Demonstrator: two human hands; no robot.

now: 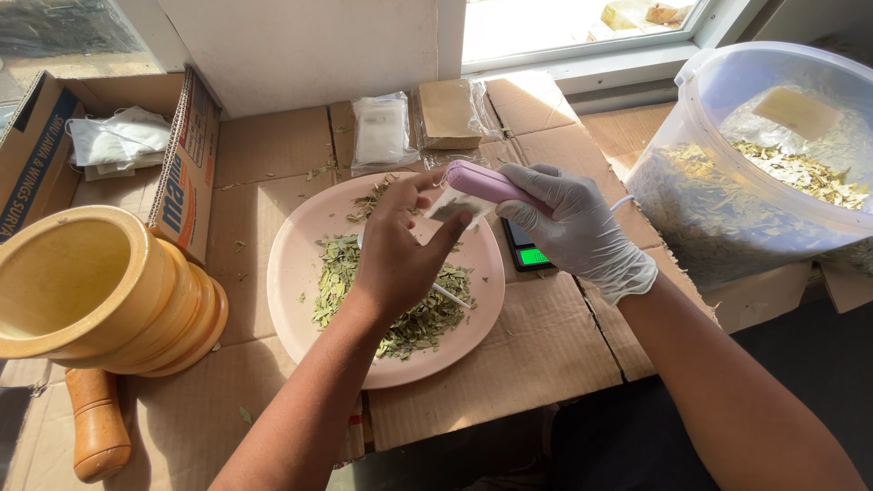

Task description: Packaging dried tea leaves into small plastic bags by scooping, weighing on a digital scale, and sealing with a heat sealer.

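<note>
Hands: both work above the pink plate (300, 273), close together, the fingertips of one nearly meeting the other.
Left hand (400, 255): bare, raised over the middle of the plate, fingers (420, 186) curled and narrowed onto the edge of a small clear bag (459, 209); it appears to pinch the bag, though the hand's own back hides the contact.
Right hand (573, 227): in a pale grey glove, fingers wrapped round a pink handheld sealer (486, 182), which lies nearly level with its tip pointing left.
Sealer and bag: the sealer's front end sits right at the top of the bag, between the two hands.
Plate: round, resting on the cardboard-covered bench (527, 355), with dried green leaves (418, 318) heaped in its middle and a thin white stick (452, 295) lying across them.
Scale: a small black pocket scale (527, 255) with a lit green display, just beside the plate's right rim and partly under the gloved hand.
Tub: a large clear plastic tub (727, 182) of dried leaves at the right, near the window.
Mortar: a wooden mortar (100, 291) tipped on its side at the left, with a wooden pestle (95, 423) below it.
Box: an open cardboard box (182, 173) behind the mortar.
Packets: flat clear packets (382, 132) against the wall beyond the plate.
</note>
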